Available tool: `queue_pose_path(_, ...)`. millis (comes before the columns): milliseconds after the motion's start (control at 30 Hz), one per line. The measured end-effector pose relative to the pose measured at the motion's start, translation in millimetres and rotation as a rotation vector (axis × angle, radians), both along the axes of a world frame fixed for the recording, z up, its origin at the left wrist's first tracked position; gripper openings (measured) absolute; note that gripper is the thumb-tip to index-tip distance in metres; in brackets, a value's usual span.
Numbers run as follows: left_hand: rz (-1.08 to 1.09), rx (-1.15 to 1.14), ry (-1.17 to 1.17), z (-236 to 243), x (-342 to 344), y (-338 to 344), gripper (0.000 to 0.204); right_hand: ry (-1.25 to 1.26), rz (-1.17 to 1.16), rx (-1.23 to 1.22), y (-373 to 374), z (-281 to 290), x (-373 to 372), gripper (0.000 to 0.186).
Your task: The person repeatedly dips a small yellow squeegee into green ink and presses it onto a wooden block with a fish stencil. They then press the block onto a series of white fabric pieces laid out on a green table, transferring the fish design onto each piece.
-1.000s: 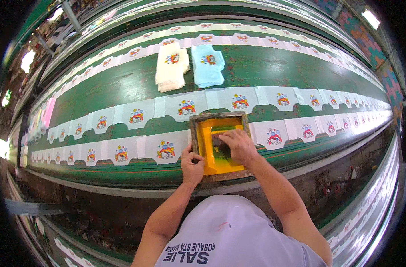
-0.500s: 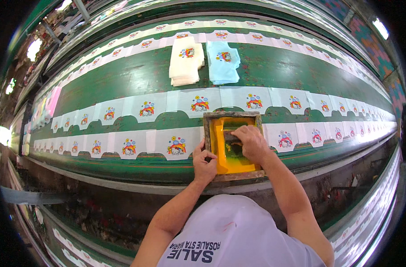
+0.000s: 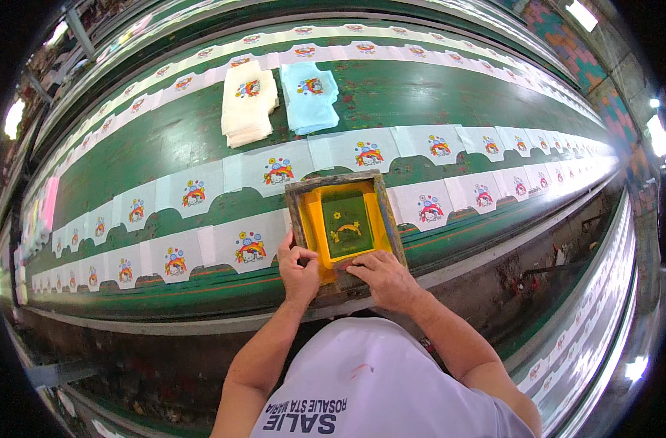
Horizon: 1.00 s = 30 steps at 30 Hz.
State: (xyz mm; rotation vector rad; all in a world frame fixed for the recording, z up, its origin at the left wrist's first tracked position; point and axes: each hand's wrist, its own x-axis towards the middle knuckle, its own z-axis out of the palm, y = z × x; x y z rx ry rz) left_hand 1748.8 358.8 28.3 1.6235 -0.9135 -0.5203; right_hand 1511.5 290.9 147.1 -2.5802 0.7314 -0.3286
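Note:
A wooden screen printing frame [image 3: 296, 210] rests on the near row of cloth pieces, in front of me. Yellow ink surrounds the dark green mesh window [image 3: 347, 212], where a flower and rainbow stencil shows. My left hand [image 3: 299, 274] is closed at the frame's near left side, fingers against the wood and thumb curled in. Inside the frame's near end, my right hand [image 3: 388, 279] grips a squeegee [image 3: 345, 271], mostly covered by the fingers. To the left lies a white cloth piece [image 3: 231, 244] with a colourful cartoon print.
Beyond the frame, a second row of printed cloth [image 3: 326, 155] runs along the long green table [image 3: 180, 150]. A cream cloth stack [image 3: 249, 109] and a light blue stack [image 3: 309, 102] lie farther back. The table's near edge [image 3: 202, 308] passes just before me.
My right hand has drawn the squeegee from the frame's far part to its near end, uncovering the stencil. My left hand keeps its hold on the frame. The whole view has shifted and tilted.

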Motion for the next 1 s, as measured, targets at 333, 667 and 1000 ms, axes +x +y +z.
queue_pose_path(333,0.005,0.030,-0.129,18.5,-0.2,-3.7,0.018,-0.340,-0.400,0.003,0.4,-25.0,-54.9,0.047)
queue_pose_path(667,-0.014,-0.078,-0.184,27.8,-105.9,-56.8,0.021,-0.488,-0.579,0.218,-41.1,-50.7,-167.4,0.044)
queue_pose_path(1000,-0.003,0.029,0.047,6.2,-197.7,-104.0,0.017,-0.505,-0.518,0.218,-97.8,-53.2,-271.7,0.044)
